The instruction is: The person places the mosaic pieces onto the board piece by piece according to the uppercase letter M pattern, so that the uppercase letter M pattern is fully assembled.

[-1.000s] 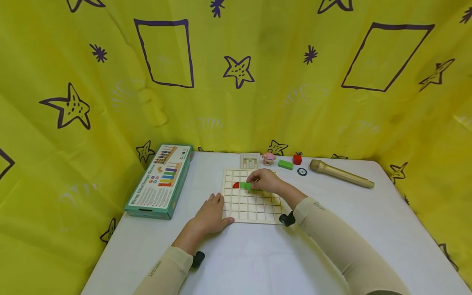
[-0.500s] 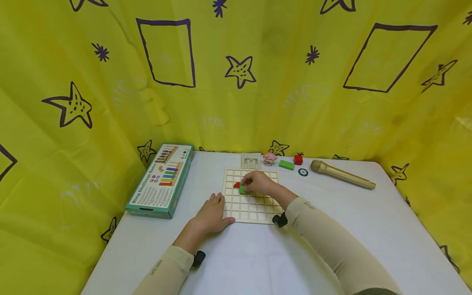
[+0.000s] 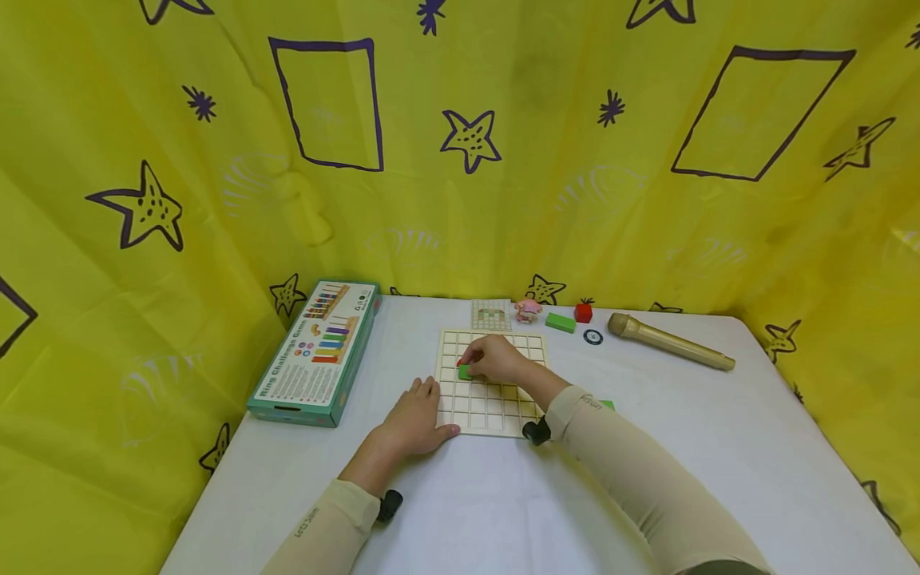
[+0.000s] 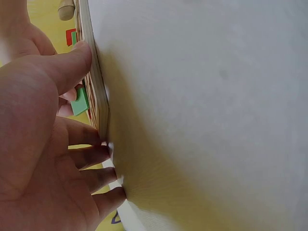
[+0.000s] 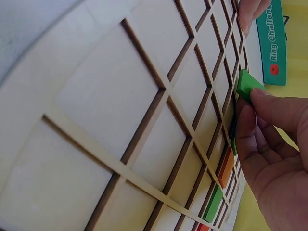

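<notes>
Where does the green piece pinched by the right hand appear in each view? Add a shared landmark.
Head: green piece, just below centre.
Left wrist: green piece, at left, slightly above mid-height.
Right wrist: green piece, upper right.
Shared landmark: the gridded board, seen nearly edge-on in the left wrist view.

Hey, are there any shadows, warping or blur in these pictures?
Head view: the small square printed card is too soft to read in detail; left wrist view: a brownish shadow lies across part of the smooth white tabletop; right wrist view: the pale wooden grid board looks warped, its near edge bowed and its near cells stretched.
</notes>
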Demonstrator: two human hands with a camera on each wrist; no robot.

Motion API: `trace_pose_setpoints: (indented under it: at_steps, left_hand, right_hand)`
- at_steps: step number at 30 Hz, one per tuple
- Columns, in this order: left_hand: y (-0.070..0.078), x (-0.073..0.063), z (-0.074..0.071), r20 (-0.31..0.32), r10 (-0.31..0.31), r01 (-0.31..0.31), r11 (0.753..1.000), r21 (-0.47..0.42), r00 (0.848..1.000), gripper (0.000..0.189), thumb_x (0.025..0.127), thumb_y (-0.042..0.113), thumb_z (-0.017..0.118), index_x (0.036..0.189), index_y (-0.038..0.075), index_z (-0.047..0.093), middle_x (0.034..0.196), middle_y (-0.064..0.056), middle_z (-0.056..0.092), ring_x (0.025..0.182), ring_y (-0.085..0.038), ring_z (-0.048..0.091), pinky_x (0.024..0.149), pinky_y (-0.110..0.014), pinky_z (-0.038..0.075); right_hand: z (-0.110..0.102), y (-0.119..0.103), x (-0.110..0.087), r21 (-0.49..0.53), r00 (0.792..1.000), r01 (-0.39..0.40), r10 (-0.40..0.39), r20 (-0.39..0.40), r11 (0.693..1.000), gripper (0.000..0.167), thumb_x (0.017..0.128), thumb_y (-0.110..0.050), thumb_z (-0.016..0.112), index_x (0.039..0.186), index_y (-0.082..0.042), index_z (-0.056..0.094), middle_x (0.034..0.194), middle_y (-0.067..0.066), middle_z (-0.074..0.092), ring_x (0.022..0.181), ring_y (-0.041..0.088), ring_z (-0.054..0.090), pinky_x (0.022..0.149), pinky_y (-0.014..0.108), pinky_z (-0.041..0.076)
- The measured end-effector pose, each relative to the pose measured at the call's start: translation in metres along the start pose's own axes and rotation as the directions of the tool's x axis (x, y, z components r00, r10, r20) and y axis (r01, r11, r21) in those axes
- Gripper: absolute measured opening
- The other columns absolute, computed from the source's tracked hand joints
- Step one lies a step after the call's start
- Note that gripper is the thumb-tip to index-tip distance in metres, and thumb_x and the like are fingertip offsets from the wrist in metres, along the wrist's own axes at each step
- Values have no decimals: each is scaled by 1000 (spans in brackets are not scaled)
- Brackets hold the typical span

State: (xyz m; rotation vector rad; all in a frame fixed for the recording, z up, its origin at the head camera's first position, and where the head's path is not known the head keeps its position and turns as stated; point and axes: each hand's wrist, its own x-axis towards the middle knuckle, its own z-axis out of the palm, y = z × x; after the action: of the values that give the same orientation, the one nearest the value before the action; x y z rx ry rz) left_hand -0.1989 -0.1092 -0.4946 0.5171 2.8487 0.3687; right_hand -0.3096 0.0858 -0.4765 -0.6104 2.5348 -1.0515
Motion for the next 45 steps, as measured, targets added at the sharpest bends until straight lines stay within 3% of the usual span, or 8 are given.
trace_pose_setpoints:
  at_steps: [12,21,30,35,45]
  left_hand:
    - [0,-1,-1,-6,6,-6,1000,-2,1000,88,97,52,60,150,-13,32,158,-27,30,147,-45,26,116,-54,31]
    - [1,0,0,-10,15,-15,1000,14,1000,88,98,52,59,151,-13,31,158,-28,30,147,-45,25,116,-54,31]
    - [1,-1,-2,0,2,-2,1000,7,1000,88,98,52,59,151,-13,31,158,-28,29,147,-45,25,116,-53,30]
    - [1,-1,-1,2,-3,3,1000,3,1000,89,97,53,59,151,-12,31,158,-27,29,147,-45,24,116,-54,29]
    - [3,-1,-1,1,-18,18,1000,6,1000,90,96,54,60,151,-11,32,159,-26,30,148,-44,24,116,-53,30]
  right_hand:
    - [8,-3,1,-78,999,9,-13,-40,997,3,88,-7,78,90,-8,75,86,-3,71,81,12,61,77,30,53]
    - [13,-4,2,-142,998,-40,32,-63,989,8,89,-11,78,82,-10,74,85,-3,70,79,12,59,74,29,51]
    - [15,-6,-2,-162,997,-32,21,-69,986,7,90,-11,77,84,-11,74,80,-5,68,79,13,58,77,31,52]
    - [14,-1,-6,-166,997,-8,-5,-76,986,4,91,-12,76,87,-11,75,86,-4,69,84,13,59,83,34,53]
    - [7,5,-25,-71,994,22,-29,-108,997,4,93,-13,73,96,-11,75,93,-5,70,89,13,60,86,36,51]
